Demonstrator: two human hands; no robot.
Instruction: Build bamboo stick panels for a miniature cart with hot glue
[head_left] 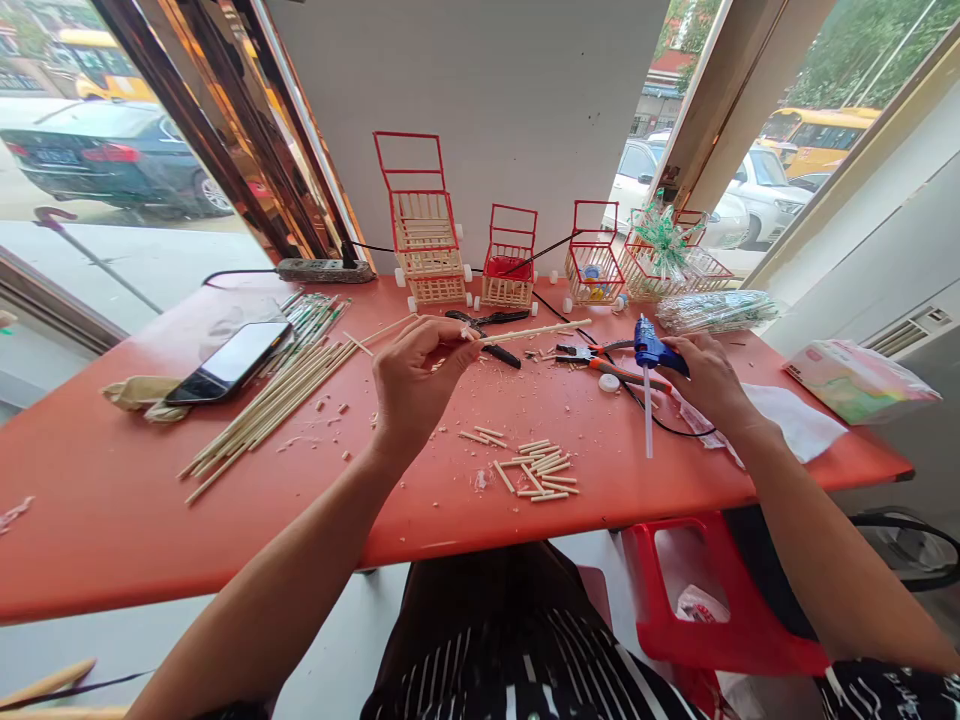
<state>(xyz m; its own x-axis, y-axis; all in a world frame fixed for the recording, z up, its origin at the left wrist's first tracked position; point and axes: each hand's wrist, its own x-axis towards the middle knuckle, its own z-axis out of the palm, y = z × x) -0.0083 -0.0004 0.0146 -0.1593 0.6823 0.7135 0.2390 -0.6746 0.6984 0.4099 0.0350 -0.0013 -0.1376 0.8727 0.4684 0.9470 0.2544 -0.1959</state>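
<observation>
My left hand (416, 375) pinches one end of a long wooden stick (536, 331) that lies level above the red table (112, 500). My right hand (709, 380) grips a blue glue gun (651, 350) with a clear glue rod sticking out of its back toward me; its black cord trails along the table. The gun's nozzle points left, near the far end of the stick. A small heap of short cut sticks (538, 470) lies between my two hands, close to the front edge.
Long sticks (277, 400) and a phone (232, 362) lie at the left. Orange-handled pliers (600, 357) and black cutters (487, 320) sit mid-table. Several stick carts with red frames (427, 225) line the back wall. A power strip (322, 270), tissue and a red stool (712, 600) are nearby.
</observation>
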